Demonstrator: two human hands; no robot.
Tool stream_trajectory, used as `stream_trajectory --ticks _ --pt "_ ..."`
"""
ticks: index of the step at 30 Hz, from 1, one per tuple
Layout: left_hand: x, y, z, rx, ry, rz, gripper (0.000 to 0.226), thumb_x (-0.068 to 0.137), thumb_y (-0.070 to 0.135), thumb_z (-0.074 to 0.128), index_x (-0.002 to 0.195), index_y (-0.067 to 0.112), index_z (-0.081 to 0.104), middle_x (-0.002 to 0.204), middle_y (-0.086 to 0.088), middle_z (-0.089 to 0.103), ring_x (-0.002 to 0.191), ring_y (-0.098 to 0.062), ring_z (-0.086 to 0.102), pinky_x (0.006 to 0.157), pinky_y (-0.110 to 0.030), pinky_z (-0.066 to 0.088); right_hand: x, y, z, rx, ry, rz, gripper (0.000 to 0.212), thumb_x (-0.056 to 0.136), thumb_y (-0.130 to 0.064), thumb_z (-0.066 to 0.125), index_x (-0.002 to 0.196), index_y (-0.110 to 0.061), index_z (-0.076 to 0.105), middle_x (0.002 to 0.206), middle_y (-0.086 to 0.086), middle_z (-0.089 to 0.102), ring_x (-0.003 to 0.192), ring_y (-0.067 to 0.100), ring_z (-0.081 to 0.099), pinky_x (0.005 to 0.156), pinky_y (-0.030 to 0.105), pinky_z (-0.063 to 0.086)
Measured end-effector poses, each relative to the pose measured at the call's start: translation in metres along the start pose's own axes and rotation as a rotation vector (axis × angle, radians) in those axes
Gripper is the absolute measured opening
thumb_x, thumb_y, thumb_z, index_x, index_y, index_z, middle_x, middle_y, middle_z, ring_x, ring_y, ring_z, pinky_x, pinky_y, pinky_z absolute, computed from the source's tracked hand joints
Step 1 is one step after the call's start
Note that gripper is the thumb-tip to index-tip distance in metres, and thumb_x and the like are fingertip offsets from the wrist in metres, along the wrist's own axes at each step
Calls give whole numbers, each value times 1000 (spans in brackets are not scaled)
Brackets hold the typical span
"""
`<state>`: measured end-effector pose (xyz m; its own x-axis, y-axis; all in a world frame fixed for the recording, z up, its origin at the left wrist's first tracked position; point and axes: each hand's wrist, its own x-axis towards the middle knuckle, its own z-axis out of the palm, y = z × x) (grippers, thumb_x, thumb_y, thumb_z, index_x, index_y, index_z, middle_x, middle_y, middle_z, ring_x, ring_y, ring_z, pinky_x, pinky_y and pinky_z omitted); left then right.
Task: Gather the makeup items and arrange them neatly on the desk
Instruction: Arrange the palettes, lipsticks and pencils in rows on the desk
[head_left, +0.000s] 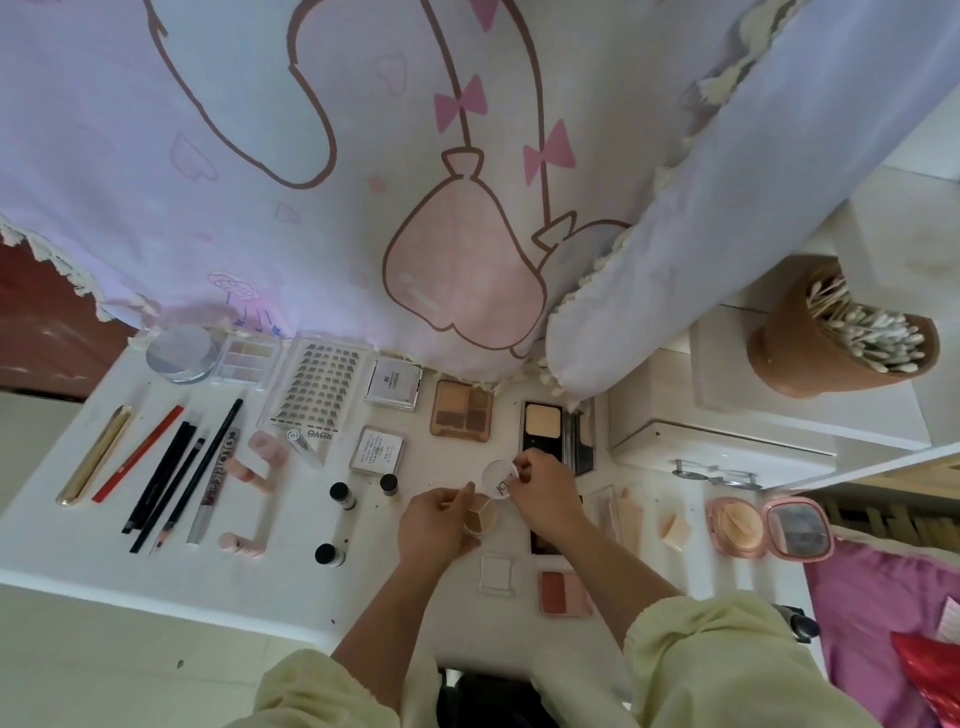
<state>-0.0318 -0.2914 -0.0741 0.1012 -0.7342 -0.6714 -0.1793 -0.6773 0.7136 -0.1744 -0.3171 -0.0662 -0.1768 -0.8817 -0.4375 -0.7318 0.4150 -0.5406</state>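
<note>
The left hand (439, 525) grips a small round tan concealer pot (480, 515), while the right hand (545, 493) pinches its round white lid (498, 479) just beyond the pot's far rim.

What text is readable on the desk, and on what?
Lash tray: "OAOX", roughly, as it appears.
Lid in right hand: dark letters, unreadable.
Pot in left hand: no text.
White compact, square box: print too small.

Pale yellow sleeves (717, 670) — loose, gathered at elastic cuffs — pushed up both forearms.
</note>
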Motion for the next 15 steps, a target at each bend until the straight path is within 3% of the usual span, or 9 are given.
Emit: stream_trajectory --ticks 4,10,15 --pt "-3 3 -1 82 36 73 27 96 36 53 76 26 66 75 1 73 60 -17 71 76 -39 59 6 -1 1 33 5 -6 27 92 -11 57 119 -5 61 115 9 65 103 20 62 86 29 50" --pt "-3 4 0 101 6 76 36 98 31 48 77 11 70 70 1 72 66 -19 72 80 -41 58 12 -2 1 200 2 66 26 88 -9 61 113 -6 67 105 7 70 97 17 65 84 24 50" --pt "-7 2 3 141 -32 92 33 97 26 48 69 32 63 80 -1 74 76 -20 71 85 -41 56 13 -3 0 278 -28 101 25 86 -10 62 110 -11 68 101 5 71 95 18 66 90 33 53"
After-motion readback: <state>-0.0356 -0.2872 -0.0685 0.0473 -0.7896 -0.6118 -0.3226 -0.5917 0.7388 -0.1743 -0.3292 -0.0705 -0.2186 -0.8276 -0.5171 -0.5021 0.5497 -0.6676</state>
